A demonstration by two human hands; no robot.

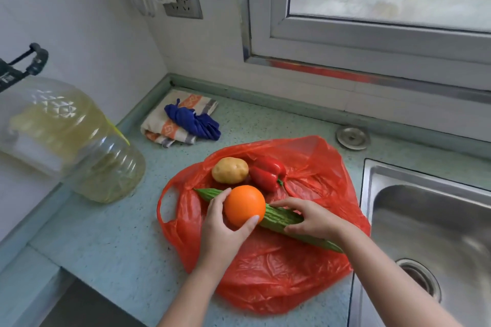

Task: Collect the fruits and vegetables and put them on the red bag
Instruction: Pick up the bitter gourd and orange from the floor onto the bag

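A red plastic bag (279, 273) lies flat on the green counter. On its far part rest a potato (230, 170) and a red bell pepper (268, 174), side by side. My left hand (223, 228) grips an orange (245, 209) over the bag's middle. A long green bitter gourd (281, 219) lies diagonally across the bag, partly hidden behind the orange. My right hand (310, 218) is closed around the gourd's middle, thumb on the near side and fingers over the top.
A large oil jug (79, 138) stands at the left. A folded towel (159, 125) with a blue bag (196, 122) on it lies at the back. A steel sink (430, 233) borders the bag's right side. A round metal cap (352, 137) sits behind.
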